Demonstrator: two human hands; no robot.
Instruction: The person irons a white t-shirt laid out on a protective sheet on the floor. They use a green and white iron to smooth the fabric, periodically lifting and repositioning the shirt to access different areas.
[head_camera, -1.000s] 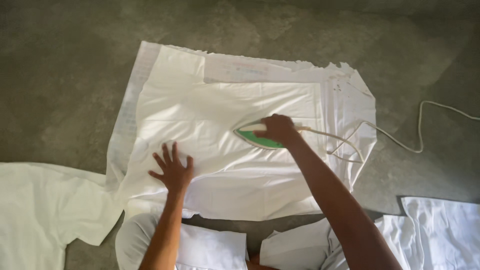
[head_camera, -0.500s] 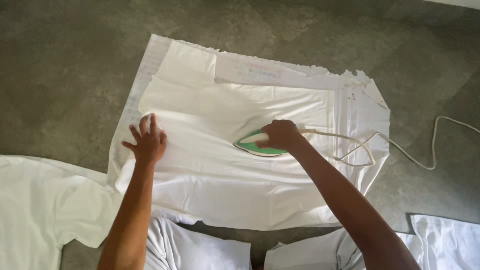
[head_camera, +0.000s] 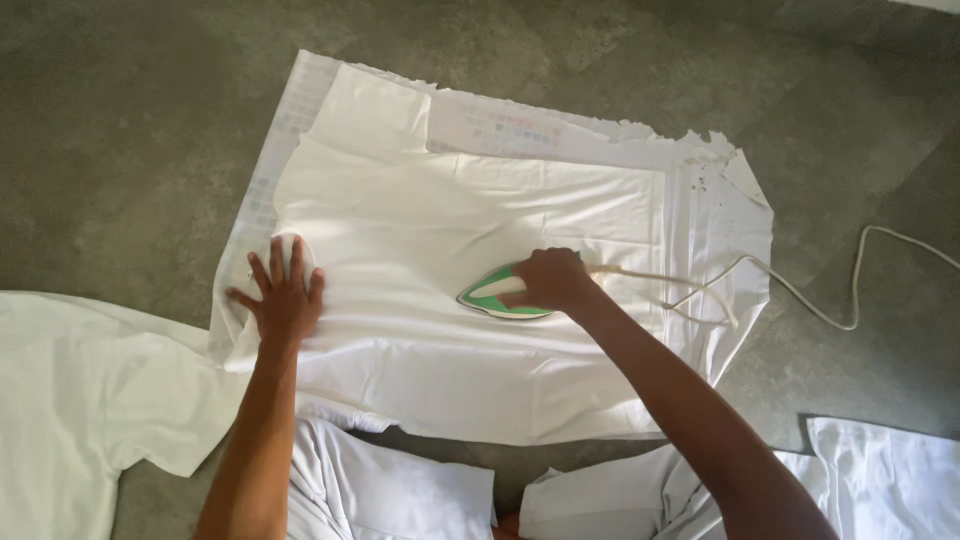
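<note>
I see the right hand (head_camera: 548, 280) closed around the handle of a green-and-white iron (head_camera: 497, 296); the fingers wrap the grip fully, and the iron's soleplate rests flat on a white garment (head_camera: 450, 230), its pointed nose aimed toward the left hand; the iron sits a little right of the garment's centre. A pale cord (head_camera: 800, 295) leaves the back of the iron, loops over the right edge of the cloth and runs off across the floor toward the right edge of the view.

The left hand (head_camera: 283, 298) lies palm down with fingers spread, pressed flat on the garment's left edge; it holds nothing; it is well apart from the iron, with a smooth stretch of fabric between them.

The garment is spread over a larger white sheet (head_camera: 720, 200) with ragged edges and a faint pattern of small coloured squares along its top and left borders; this sheet lies directly on a grey concrete floor (head_camera: 120, 120).

Another white garment (head_camera: 70, 400) lies on the floor at lower left, just beside the sheet's corner; a further piece of white cloth (head_camera: 890, 480) lies at lower right. My view also catches white clothing at bottom centre, between the two forearms; I cannot tell its exact shape.
</note>
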